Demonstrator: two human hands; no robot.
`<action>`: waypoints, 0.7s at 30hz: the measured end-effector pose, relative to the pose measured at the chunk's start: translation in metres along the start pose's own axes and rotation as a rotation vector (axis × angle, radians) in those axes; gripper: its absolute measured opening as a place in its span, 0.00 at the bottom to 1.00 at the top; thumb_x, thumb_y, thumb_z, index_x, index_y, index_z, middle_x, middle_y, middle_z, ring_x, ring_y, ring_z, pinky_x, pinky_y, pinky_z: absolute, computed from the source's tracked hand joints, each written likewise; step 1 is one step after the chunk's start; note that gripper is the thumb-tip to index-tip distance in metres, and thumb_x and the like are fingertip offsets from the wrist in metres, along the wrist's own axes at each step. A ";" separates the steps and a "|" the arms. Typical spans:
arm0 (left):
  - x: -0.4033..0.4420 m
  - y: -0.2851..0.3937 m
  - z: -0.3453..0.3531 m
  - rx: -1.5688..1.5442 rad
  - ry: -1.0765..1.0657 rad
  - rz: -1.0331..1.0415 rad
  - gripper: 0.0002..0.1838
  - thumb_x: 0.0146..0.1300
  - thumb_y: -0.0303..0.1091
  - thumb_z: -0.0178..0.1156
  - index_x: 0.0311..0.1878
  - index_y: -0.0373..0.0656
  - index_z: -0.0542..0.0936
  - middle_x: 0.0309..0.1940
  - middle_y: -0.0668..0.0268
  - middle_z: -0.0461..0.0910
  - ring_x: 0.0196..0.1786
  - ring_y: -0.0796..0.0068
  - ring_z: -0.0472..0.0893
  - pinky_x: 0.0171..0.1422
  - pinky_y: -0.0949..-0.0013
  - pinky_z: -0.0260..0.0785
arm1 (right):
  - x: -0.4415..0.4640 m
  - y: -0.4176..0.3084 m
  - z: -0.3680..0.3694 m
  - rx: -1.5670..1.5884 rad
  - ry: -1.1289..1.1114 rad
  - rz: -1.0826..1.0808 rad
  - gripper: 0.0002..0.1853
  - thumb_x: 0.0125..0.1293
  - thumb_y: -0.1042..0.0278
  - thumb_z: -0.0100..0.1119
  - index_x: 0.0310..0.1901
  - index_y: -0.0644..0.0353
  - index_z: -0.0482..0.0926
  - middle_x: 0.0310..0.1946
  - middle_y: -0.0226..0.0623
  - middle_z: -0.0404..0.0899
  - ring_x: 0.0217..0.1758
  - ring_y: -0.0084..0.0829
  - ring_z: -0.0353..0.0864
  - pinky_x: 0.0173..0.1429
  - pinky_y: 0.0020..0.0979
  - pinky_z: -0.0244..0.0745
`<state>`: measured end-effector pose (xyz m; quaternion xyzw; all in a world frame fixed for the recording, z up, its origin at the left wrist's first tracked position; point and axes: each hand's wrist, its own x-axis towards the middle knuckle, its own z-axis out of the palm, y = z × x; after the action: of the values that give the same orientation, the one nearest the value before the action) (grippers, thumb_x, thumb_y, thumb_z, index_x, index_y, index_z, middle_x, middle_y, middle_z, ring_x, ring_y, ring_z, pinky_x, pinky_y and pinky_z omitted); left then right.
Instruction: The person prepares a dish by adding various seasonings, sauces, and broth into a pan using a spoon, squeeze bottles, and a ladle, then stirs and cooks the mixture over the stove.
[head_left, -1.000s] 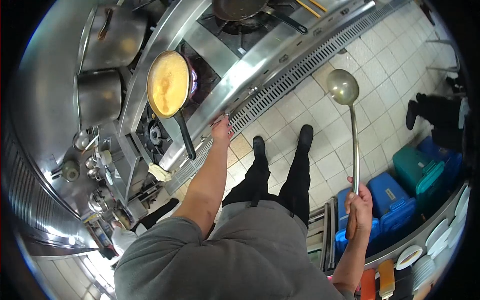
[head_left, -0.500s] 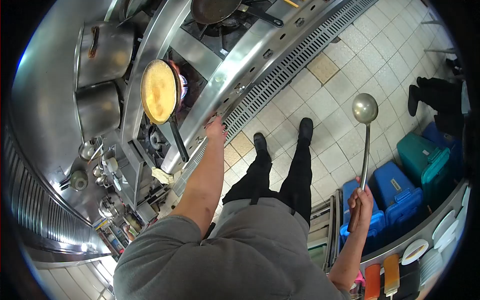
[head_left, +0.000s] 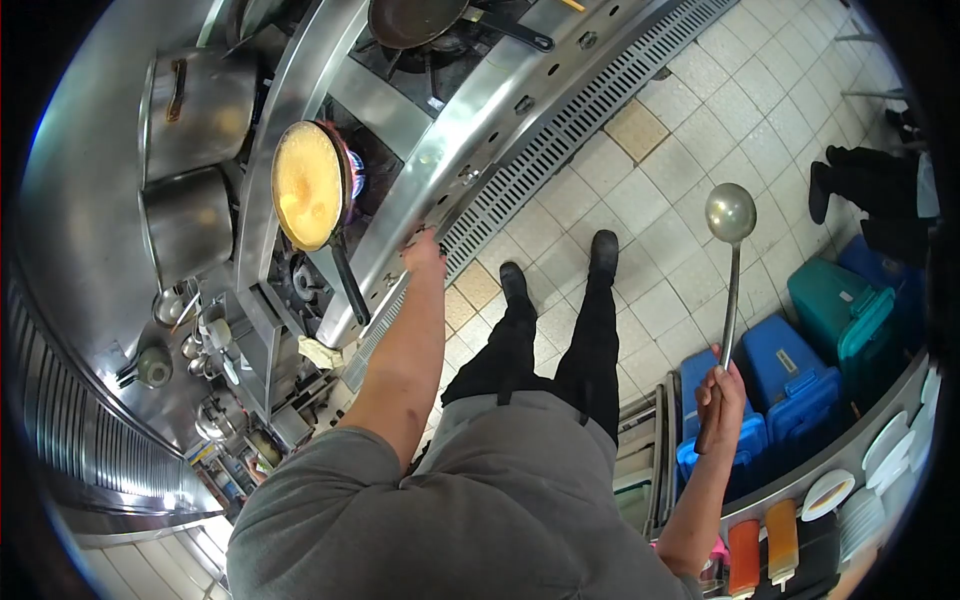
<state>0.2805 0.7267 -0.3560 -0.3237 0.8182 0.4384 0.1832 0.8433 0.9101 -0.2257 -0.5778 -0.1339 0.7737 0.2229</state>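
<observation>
My left hand (head_left: 424,252) reaches down to the front panel of the stove, its fingers closed at a stove knob that they mostly cover. Beyond it, a frying pan (head_left: 338,240) sits tilted over a lit burner. A thin yellow pancake (head_left: 308,185) fills the pan, with browned patches on its surface. The pan's black handle (head_left: 350,287) points towards me, and no hand is on it. Out to the right, my right hand (head_left: 722,392) is wrapped round the handle of a long metal ladle (head_left: 731,212), bowl end away from me.
Another dark frying pan (head_left: 415,18) rests on a farther burner. Large steel pots (head_left: 195,110) stand behind the stove. Blue bins (head_left: 790,370) and a green bin (head_left: 838,305) line the right side, near sauce bottles (head_left: 782,540) and plates. A person's dark-clothed legs (head_left: 865,185) show at far right.
The stove and pans have shifted slightly left in view. The flame beside the pan looks a little smaller. Both hands keep their hold.
</observation>
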 end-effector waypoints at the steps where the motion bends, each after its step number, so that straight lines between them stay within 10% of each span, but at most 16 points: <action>1: -0.002 0.000 0.002 -0.013 0.062 0.032 0.29 0.61 0.38 0.70 0.63 0.50 0.70 0.46 0.65 0.76 0.44 0.68 0.77 0.48 0.52 0.69 | 0.000 0.000 0.001 -0.001 0.001 0.001 0.29 0.71 0.66 0.62 0.68 0.71 0.67 0.27 0.28 0.72 0.19 0.18 0.67 0.23 0.20 0.62; 7: 0.041 -0.024 -0.025 -0.277 -0.248 -0.103 0.22 0.76 0.43 0.58 0.69 0.50 0.72 0.69 0.68 0.72 0.63 0.69 0.76 0.66 0.54 0.63 | -0.001 0.000 0.009 -0.009 0.036 0.011 0.28 0.71 0.66 0.62 0.68 0.71 0.68 0.26 0.28 0.72 0.19 0.18 0.67 0.23 0.20 0.62; 21: 0.039 -0.013 -0.027 -0.096 -0.165 -0.094 0.21 0.72 0.46 0.64 0.66 0.55 0.76 0.64 0.74 0.77 0.62 0.72 0.77 0.68 0.53 0.61 | 0.005 0.002 0.002 -0.281 0.029 0.009 0.25 0.69 0.69 0.60 0.66 0.66 0.72 0.25 0.29 0.73 0.19 0.20 0.70 0.24 0.21 0.66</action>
<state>0.2608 0.6847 -0.3711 -0.3328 0.7623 0.4932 0.2547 0.8396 0.9112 -0.2299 -0.6152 -0.2350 0.7398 0.1380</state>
